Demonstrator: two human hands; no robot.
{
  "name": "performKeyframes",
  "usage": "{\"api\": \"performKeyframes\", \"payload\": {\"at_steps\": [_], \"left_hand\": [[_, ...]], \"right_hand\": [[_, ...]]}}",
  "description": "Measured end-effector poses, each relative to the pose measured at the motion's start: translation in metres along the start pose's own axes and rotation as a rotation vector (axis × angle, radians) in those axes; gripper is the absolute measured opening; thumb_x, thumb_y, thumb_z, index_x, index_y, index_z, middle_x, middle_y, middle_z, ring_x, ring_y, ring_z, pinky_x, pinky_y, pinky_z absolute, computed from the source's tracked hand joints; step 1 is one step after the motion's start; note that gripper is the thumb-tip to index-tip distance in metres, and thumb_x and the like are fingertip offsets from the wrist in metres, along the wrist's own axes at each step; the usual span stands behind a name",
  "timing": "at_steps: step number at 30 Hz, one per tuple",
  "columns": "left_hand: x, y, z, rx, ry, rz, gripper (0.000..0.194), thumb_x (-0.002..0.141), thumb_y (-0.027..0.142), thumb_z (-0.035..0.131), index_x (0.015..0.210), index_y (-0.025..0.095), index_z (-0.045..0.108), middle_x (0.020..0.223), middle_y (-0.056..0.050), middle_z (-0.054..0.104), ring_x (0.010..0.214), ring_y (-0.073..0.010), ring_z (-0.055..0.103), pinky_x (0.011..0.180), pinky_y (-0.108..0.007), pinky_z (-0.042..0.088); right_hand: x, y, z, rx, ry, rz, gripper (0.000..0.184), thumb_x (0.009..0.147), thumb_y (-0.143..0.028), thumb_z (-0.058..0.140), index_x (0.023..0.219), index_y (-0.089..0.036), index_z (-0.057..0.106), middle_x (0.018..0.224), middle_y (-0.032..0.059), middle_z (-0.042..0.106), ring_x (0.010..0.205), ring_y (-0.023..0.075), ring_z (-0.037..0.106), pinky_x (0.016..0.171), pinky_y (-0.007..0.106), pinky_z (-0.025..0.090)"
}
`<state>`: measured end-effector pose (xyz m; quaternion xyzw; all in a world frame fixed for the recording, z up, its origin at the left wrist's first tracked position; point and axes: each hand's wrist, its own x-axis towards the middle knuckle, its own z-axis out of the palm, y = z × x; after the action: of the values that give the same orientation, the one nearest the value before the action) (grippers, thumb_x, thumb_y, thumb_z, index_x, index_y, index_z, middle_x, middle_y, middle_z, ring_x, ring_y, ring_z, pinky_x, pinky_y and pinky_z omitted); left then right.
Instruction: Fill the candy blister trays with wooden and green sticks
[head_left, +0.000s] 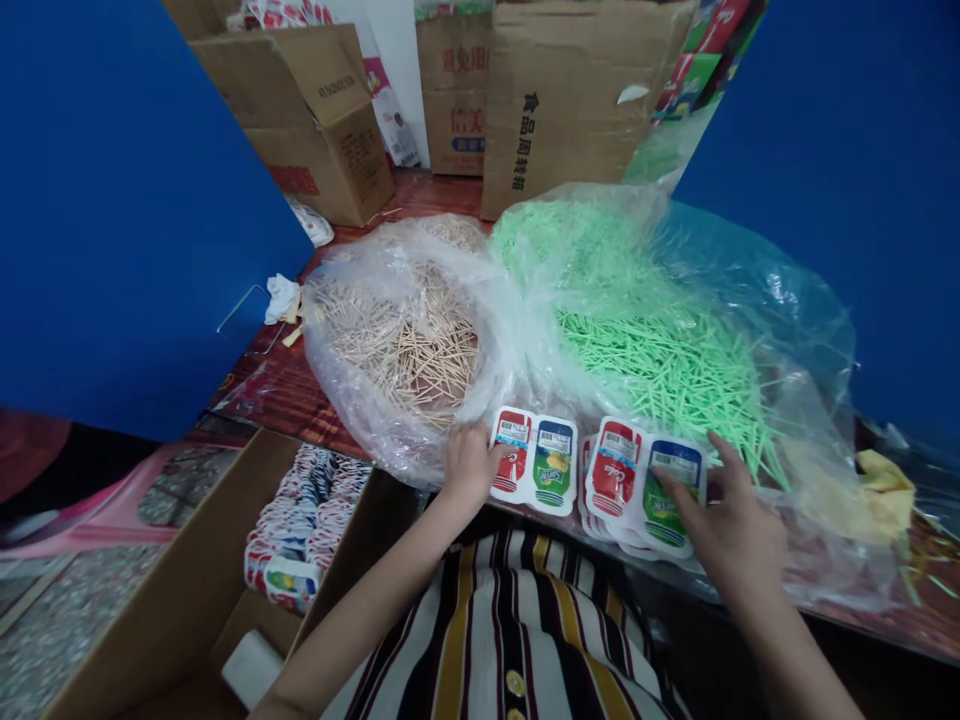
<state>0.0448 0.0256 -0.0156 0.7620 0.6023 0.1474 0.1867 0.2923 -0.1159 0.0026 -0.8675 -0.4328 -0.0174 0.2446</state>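
Note:
My left hand (469, 465) pinches the left edge of a double blister pack (534, 462), one half red, the other green and blue with "Sprite" lettering. Beside it lies a stack of the same kind of packs (643, 485), the top one reading "Cola" on its red half. Over the right end of this stack is my right hand (724, 520), thumb and index finger spread apart. Its thumb rests on the top pack, and its fingertip reaches the edge of the green sticks (667, 350). Those thin sticks fill a clear plastic bag; pale brown sticks (427, 350) fill another bag to the left.
Below my left arm stands an open carton (217, 540) with rows of packs (300, 520) inside. Cardboard boxes (577, 100) line the back of the table, between blue panels (112, 200) on both sides. A yellow cloth (885, 490) lies at the right.

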Motion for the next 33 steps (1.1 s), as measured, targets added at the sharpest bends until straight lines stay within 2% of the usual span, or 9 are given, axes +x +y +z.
{"api": "performKeyframes", "payload": {"at_steps": [4,8,11,14,18,21,26,28,33], "left_hand": [[0.003,-0.003,0.005,-0.132,0.028,-0.062,0.026,0.073,0.039,0.068,0.061,0.018,0.062,0.059,-0.002,0.060,0.059,-0.0164,0.051,0.057,-0.027,0.029],[0.002,-0.003,0.005,-0.157,0.055,-0.065,0.022,0.074,0.033,0.067,0.060,0.017,0.062,0.059,-0.002,0.060,0.057,-0.0158,0.050,0.056,-0.027,0.028],[-0.002,-0.002,0.002,-0.096,0.090,0.009,0.019,0.080,0.029,0.063,0.065,0.017,0.063,0.065,-0.005,0.063,0.063,-0.0178,0.054,0.060,-0.028,0.032],[-0.006,-0.002,-0.002,-0.050,0.120,0.138,0.019,0.085,0.024,0.055,0.070,0.017,0.064,0.072,-0.007,0.066,0.071,-0.0200,0.057,0.066,-0.030,0.036],[-0.008,-0.004,-0.002,-0.043,0.175,0.251,0.024,0.090,0.022,0.047,0.075,0.016,0.065,0.077,-0.009,0.066,0.076,-0.0211,0.058,0.070,-0.031,0.040],[-0.007,-0.008,0.001,-0.081,0.202,0.277,0.022,0.090,0.022,0.048,0.077,0.016,0.065,0.077,-0.008,0.065,0.076,-0.0204,0.058,0.072,-0.031,0.041],[-0.005,-0.007,-0.003,-0.212,0.249,0.226,0.013,0.083,0.030,0.062,0.087,0.017,0.064,0.083,-0.006,0.064,0.079,-0.0207,0.057,0.071,-0.030,0.041],[-0.005,-0.002,-0.009,-0.268,0.262,0.206,0.011,0.083,0.027,0.061,0.077,0.018,0.062,0.080,-0.005,0.062,0.079,-0.0198,0.055,0.070,-0.029,0.039],[-0.003,0.007,-0.016,-0.548,0.166,0.138,0.023,0.085,0.028,0.055,0.064,0.018,0.054,0.064,0.001,0.054,0.065,-0.0146,0.050,0.062,-0.025,0.036]], "right_hand": [[0.011,-0.004,0.000,-0.213,0.148,-0.242,0.061,0.083,-0.056,0.050,0.127,-0.015,0.055,0.120,0.0218,0.054,0.102,0.0391,0.056,0.076,0.050,0.048],[0.026,-0.024,-0.001,-0.080,0.231,-0.465,0.037,0.086,-0.042,0.055,0.113,-0.018,0.064,0.117,0.0168,0.057,0.105,0.0333,0.053,0.091,0.050,0.042],[0.036,-0.055,0.001,0.106,0.137,-0.639,0.026,0.087,-0.033,0.056,0.108,-0.021,0.064,0.109,0.0117,0.061,0.101,0.0279,0.055,0.090,0.045,0.043],[0.045,-0.090,0.013,0.234,-0.072,-0.783,0.025,0.089,-0.030,0.053,0.111,-0.023,0.062,0.102,0.0093,0.064,0.096,0.0255,0.056,0.087,0.041,0.045],[0.056,-0.123,0.041,0.234,-0.302,-0.834,0.030,0.089,-0.033,0.053,0.114,-0.019,0.060,0.103,0.0116,0.063,0.095,0.0266,0.058,0.081,0.040,0.048],[0.063,-0.133,0.057,0.250,-0.415,-0.830,0.017,0.089,-0.030,0.054,0.093,-0.018,0.065,0.087,0.0082,0.064,0.082,0.0216,0.060,0.072,0.033,0.047],[0.068,-0.138,0.059,0.374,-0.381,-1.004,0.016,0.091,-0.025,0.051,0.082,-0.017,0.062,0.078,0.0056,0.061,0.077,0.0180,0.057,0.071,0.030,0.044],[0.068,-0.141,0.053,0.457,-0.367,-1.060,0.013,0.091,-0.024,0.051,0.085,-0.017,0.060,0.079,0.0050,0.060,0.077,0.0170,0.056,0.071,0.029,0.044],[0.068,-0.151,0.043,0.531,-0.385,-1.031,0.009,0.092,-0.024,0.050,0.089,-0.018,0.057,0.079,0.0036,0.057,0.076,0.0155,0.055,0.069,0.026,0.043]]}}
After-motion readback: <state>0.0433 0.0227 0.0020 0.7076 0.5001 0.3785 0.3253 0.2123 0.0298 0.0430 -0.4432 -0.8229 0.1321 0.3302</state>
